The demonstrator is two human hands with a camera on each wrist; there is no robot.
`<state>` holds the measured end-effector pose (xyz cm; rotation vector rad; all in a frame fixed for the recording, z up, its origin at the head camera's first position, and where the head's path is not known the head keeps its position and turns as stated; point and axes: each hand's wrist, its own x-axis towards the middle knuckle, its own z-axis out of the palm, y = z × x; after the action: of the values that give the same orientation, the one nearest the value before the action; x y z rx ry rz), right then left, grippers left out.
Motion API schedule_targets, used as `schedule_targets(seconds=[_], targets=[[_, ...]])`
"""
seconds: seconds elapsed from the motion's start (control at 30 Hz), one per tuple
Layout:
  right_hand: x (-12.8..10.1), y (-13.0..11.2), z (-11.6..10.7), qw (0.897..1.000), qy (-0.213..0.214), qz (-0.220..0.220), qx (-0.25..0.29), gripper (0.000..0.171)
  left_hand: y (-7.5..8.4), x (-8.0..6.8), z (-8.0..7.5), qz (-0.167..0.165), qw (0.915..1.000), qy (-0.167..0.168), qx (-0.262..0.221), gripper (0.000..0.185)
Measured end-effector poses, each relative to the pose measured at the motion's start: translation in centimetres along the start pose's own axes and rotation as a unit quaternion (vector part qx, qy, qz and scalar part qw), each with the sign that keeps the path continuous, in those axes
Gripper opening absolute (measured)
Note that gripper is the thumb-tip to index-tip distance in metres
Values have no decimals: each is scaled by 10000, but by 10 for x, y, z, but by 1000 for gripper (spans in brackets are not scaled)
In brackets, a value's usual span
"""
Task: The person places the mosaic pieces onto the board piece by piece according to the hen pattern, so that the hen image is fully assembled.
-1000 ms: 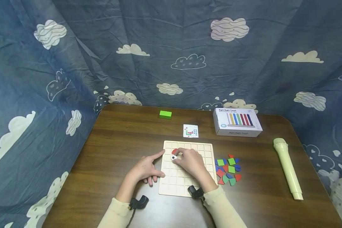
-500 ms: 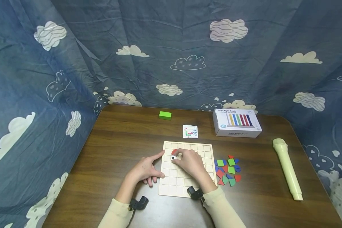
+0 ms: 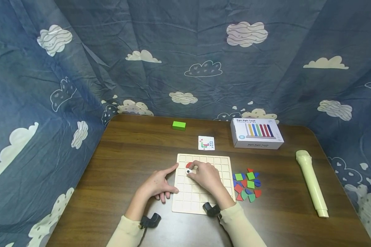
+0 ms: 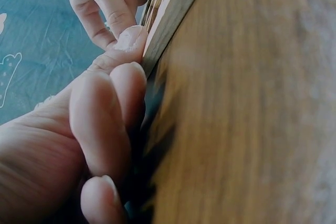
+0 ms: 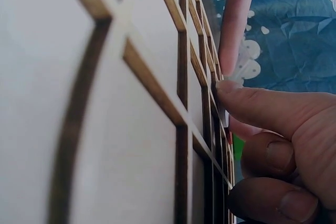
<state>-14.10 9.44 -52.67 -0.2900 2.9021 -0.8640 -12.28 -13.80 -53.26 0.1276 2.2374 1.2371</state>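
A wooden grid board (image 3: 202, 183) lies on the table. The left hand (image 3: 158, 184) rests against the board's left edge, index finger extended. The right hand (image 3: 206, 175) sits on the board — its fingertips pinch a small white piece (image 3: 188, 171) beside a red piece (image 3: 189, 165) near the board's upper left.

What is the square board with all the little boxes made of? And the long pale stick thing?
The grid board looks like pale unpainted wood: matte, with darker cut edges along its ribs. The long microphone-shaped toy seems to be smooth cream plastic, though I can't be certain.
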Motion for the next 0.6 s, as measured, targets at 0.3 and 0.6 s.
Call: schedule_targets(seconds=[0.3,0.6], targets=[[1,1,-1,9999,99,-114,48,23,1,1,0,63,10000,18,34,104],[-2,1,2,9998,111,-133,61,20,0,-1,1,-41,10000,41,67,104]])
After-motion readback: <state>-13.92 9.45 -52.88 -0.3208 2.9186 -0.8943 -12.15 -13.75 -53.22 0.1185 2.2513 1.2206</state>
